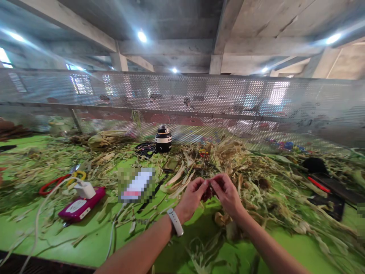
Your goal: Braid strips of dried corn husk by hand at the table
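Observation:
Both hands meet in the middle of the view, above a green table strewn with dried corn husks [228, 158]. My left hand [195, 194], with a white band on its wrist, is closed in a pinch of thumb and fingers. Facing it, my right hand [226, 192] is pinched too, its fingertips nearly touching the left ones. Something small and dark reddish shows beneath the fingertips, too unclear to name. Long pale husk strips [179, 177] lie just behind my left hand.
A black bottle [163, 140] stands near the perforated metal screen [199, 91]. At left are a magenta power bank [81, 207] with a white plug, orange-handled scissors [54, 185] and a blurred phone [137, 184]. A red-edged dark object [319, 184] lies right.

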The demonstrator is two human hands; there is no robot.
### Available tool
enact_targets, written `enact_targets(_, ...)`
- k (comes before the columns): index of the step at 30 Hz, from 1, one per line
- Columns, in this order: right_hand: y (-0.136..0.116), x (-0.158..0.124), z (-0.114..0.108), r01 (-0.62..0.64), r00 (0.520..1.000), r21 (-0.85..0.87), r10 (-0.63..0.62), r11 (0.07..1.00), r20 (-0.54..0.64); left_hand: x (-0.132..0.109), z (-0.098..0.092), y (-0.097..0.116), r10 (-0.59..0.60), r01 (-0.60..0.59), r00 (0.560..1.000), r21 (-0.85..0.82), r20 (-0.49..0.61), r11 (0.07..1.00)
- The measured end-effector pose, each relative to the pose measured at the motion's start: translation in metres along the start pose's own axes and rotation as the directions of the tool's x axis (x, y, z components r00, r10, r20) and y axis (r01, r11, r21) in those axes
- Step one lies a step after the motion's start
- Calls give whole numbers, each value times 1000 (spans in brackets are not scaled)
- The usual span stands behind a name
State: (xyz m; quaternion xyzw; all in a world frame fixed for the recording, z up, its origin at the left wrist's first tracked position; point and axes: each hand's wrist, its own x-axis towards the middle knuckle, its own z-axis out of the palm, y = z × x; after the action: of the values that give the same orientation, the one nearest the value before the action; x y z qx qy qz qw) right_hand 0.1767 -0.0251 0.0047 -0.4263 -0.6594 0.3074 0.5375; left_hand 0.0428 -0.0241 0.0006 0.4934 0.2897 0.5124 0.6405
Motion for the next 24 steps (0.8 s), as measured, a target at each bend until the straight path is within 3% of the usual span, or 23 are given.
enact_targets(17, 6, 0, 5, -53, 996, 35, 50, 998, 74, 2, -1, 0, -59, 54, 996, -70, -69, 996)
enact_targets(24, -1, -1, 2, 131, 990, -152, -123, 980, 63, 5, -4, 1, -196, 163, 976, -278, -94, 947)
